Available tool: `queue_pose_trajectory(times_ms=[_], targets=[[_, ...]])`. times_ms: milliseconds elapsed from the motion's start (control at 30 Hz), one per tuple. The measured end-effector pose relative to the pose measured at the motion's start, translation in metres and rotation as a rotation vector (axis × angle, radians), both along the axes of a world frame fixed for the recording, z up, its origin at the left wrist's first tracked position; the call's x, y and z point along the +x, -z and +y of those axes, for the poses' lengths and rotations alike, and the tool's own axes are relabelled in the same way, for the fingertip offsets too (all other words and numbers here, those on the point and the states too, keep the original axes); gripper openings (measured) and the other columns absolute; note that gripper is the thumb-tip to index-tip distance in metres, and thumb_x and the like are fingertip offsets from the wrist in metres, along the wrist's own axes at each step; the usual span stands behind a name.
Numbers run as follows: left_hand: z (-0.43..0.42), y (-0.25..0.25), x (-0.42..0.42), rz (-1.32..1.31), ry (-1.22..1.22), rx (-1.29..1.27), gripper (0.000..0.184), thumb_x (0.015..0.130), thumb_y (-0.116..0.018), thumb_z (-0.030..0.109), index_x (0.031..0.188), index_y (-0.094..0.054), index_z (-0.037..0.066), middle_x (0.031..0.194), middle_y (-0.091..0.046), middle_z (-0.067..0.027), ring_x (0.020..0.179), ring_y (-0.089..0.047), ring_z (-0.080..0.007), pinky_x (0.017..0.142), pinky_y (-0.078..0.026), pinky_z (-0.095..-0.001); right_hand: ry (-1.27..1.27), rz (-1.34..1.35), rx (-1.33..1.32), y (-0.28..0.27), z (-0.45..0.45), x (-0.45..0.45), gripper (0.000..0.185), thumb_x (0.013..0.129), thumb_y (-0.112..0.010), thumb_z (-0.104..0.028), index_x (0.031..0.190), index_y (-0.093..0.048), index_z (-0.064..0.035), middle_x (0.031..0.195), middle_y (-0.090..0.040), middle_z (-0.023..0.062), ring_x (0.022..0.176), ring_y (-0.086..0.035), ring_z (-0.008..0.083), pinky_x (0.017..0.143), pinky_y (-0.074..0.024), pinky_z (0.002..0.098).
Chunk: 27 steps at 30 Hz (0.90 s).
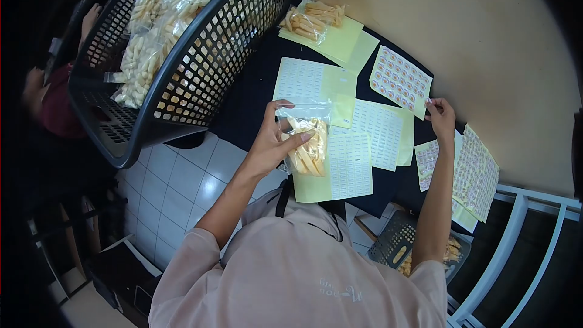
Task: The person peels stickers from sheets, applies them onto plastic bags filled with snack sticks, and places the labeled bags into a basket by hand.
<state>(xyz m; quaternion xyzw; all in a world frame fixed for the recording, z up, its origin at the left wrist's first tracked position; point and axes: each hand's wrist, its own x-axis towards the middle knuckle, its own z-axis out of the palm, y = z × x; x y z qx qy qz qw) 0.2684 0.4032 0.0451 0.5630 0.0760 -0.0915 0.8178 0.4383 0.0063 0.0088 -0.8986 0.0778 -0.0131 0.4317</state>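
My left hand (274,144) grips a clear zip bag of pale yellow snack sticks (308,153), its thumb across the front. Below and beside the bag lie yellow-backed sheets of small printed labels (350,167). Over on the right, my right hand (441,115) has its fingertips pinched at the lower right corner of a sheet of round stickers (399,79). Whether a loose sticker is between those fingers is too small to see.
A large dark basket (212,54) full of bagged snacks (164,30) stands at left. More filled bags (314,19) lie on the table's far end. Sticker sheets (473,173) rest at right, above a lower grey basket (395,240). Another person's arm (91,21) shows far left.
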Motion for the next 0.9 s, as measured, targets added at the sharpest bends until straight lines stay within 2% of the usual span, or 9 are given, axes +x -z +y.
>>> queue_pose_trajectory(times_ms=[67,133,200,267,400,467,500,567,900], targets=[[-0.005,-0.007,0.0,-0.079,0.019,0.023,0.058,0.088,-0.066,0.006,0.129,-0.025,0.008,0.115,-0.055,-0.0239,0.113,-0.054,-0.0218,0.088,-0.05,-0.0311,-0.195,-0.087,0.136,-0.039,0.044,-0.032,0.011,0.086,-0.065,-0.006,0.092,-0.058,0.0007,0.094,-0.06,0.0078,0.082,-0.063,0.0147,0.063,-0.056,0.0266],[-0.011,-0.014,0.0,-0.096,0.035,0.014,0.054,0.091,-0.062,0.006,0.13,-0.025,0.009,0.117,-0.056,-0.0226,0.113,-0.054,-0.0206,0.09,-0.049,-0.0312,-0.507,-0.082,0.246,-0.079,0.095,-0.072,0.012,0.084,-0.068,-0.006,0.09,-0.058,-0.0009,0.096,-0.057,0.006,0.086,-0.062,0.0145,0.065,-0.0548,0.0257],[-0.017,-0.018,0.0,-0.116,0.06,0.001,0.05,0.093,-0.057,0.006,0.132,-0.025,0.01,0.119,-0.056,-0.0213,0.112,-0.054,-0.0194,0.092,-0.047,-0.0312,-0.63,0.01,0.265,-0.111,0.138,-0.11,0.013,0.083,-0.069,-0.006,0.09,-0.058,-0.0011,0.095,-0.055,0.0059,0.085,-0.061,0.0155,0.066,-0.0528,0.0261],[-0.024,-0.02,0.001,-0.156,0.074,-0.018,0.044,0.097,-0.052,0.008,0.132,-0.025,0.009,0.119,-0.056,-0.0209,0.111,-0.054,-0.0179,0.091,-0.045,-0.029,-0.744,-0.018,0.226,-0.124,0.161,-0.131,0.013,0.082,-0.068,-0.005,0.089,-0.058,-0.0005,0.094,-0.055,0.008,0.082,-0.059,0.0175,0.064,-0.0504,0.0284],[-0.032,-0.02,0.003,-0.21,0.055,0.057,0.042,0.098,-0.05,0.009,0.132,-0.026,0.009,0.119,-0.057,-0.0202,0.11,-0.055,-0.0176,0.091,-0.045,-0.0287,-0.735,0.0,0.184,-0.128,0.179,-0.145,0.011,0.081,-0.067,-0.003,0.088,-0.058,0.0007,0.092,-0.053,0.0106,0.079,-0.058,0.023,0.064,-0.0478,0.0333],[-0.033,-0.026,0.003,-0.186,0.096,0.006,0.04,0.097,-0.051,0.008,0.13,-0.028,0.003,0.121,-0.045,-0.0162,0.117,-0.051,-0.0209,0.09,-0.047,-0.0313,-0.747,-0.022,0.117,-0.126,0.182,-0.146,0.011,0.081,-0.065,-0.003,0.088,-0.058,0.0018,0.093,-0.053,0.0128,0.081,-0.058,0.0288,0.07,-0.047,0.0374],[-0.034,-0.025,0.003,-0.186,0.097,0.006,0.04,0.097,-0.051,0.008,0.13,-0.028,0.003,0.121,-0.045,-0.0162,0.117,-0.051,-0.0209,0.09,-0.047,-0.0313,-0.745,-0.022,0.116,-0.126,0.183,-0.147,0.011,0.081,-0.065,-0.003,0.088,-0.058,0.0018,0.093,-0.053,0.0128,0.081,-0.058,0.0288,0.07,-0.047,0.0374],[-0.035,-0.023,0.002,-0.201,0.092,0.03,0.04,0.098,-0.05,0.008,0.13,-0.028,0.003,0.12,-0.045,-0.0156,0.118,-0.051,-0.0207,0.09,-0.046,-0.0307,-0.743,-0.03,0.057,-0.127,0.185,-0.148,0.01,0.081,-0.064,-0.002,0.088,-0.058,0.0028,0.095,-0.053,0.0153,0.083,-0.058,0.0343,0.075,-0.0455,0.0412],[-0.035,-0.025,0.0,-0.212,0.113,0.101,0.039,0.098,-0.049,0.006,0.13,-0.028,0.004,0.117,-0.052,-0.018,0.111,-0.053,-0.0191,0.089,-0.046,-0.0293,-0.771,-0.057,-0.07,-0.128,0.192,-0.148,0.008,0.081,-0.061,0.0,0.086,-0.056,0.0055,0.098,-0.05,0.018,0.084,-0.057,0.037,0.074,-0.0457,0.0454]])
